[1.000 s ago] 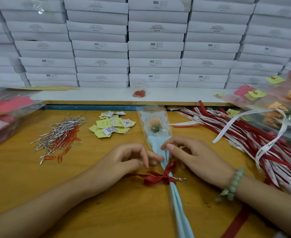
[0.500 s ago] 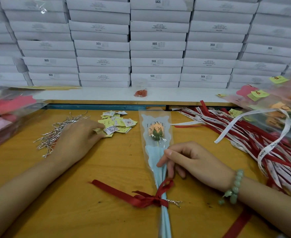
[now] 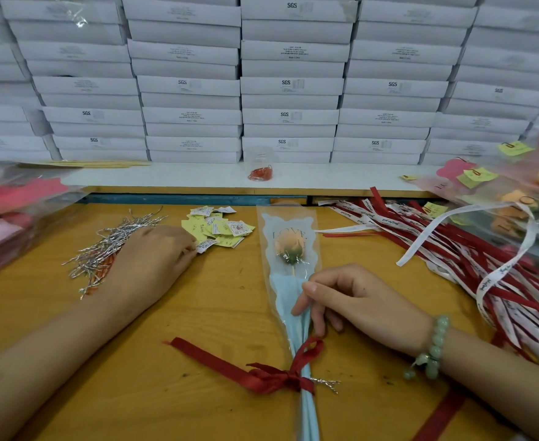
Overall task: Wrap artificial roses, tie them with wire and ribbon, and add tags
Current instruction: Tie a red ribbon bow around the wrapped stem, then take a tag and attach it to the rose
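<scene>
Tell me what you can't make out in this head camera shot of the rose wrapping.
All in the head view:
Left hand: its back hides the fingertips, so whether it pinches a tag is unclear.
Tags: print too small to read.
Wrapped rose: stem end cut off by the bottom edge.
Pink packs at left: blurred.

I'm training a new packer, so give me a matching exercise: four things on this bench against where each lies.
1 wire ties
2 paper tags
3 loose ribbons
4 red bow

A tied round the wrapped rose
B right side of the table
C left of the left hand
D at that hand's fingertips

Pairs: 1-C, 2-D, 3-B, 4-A
</scene>
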{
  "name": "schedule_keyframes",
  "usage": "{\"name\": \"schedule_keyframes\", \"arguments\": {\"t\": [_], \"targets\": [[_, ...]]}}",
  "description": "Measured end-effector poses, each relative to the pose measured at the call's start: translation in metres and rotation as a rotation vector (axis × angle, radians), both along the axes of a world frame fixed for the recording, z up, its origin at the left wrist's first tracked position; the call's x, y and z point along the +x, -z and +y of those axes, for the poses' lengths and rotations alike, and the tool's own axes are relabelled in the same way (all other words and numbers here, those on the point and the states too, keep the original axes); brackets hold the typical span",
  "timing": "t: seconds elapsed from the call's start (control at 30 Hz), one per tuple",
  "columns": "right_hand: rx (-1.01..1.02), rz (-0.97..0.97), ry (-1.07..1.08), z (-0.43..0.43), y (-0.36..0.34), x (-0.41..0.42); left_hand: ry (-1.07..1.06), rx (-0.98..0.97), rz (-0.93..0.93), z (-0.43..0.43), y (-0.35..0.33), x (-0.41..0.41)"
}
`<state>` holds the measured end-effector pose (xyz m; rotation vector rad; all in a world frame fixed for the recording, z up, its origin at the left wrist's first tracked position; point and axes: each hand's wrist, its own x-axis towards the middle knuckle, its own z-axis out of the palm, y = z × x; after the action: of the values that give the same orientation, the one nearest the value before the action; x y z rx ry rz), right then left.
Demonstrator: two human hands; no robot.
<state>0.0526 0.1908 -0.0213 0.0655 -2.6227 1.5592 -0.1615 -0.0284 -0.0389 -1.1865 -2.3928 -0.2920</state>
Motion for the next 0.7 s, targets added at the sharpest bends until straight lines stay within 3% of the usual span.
{"name": "schedule_keyframes", "arguments": {"t": [0.3,0.4,0.6,0.7], "targets": [[-0.024,-0.017,-0.07,-0.0002,0.001,0.0003,-0.128,-0.048,0.039,-0.0009,-0.0066,0.003],[-0.033,-0.023,-0.085,-0.001,0.0003,0.0009,-0.099,0.031,0.0,0.0009,-0.0052,0.0044],[-0.039,-0.038,-0.097,-0.0018,0.0001,0.0013,-0.048,-0.004,-0.163,0.0017,-0.0018,0.0056],[-0.043,-0.04,-0.097,-0.0016,0.0009,0.0007,-0.033,0.029,-0.109,0.0001,-0.0023,0.0065]]}}
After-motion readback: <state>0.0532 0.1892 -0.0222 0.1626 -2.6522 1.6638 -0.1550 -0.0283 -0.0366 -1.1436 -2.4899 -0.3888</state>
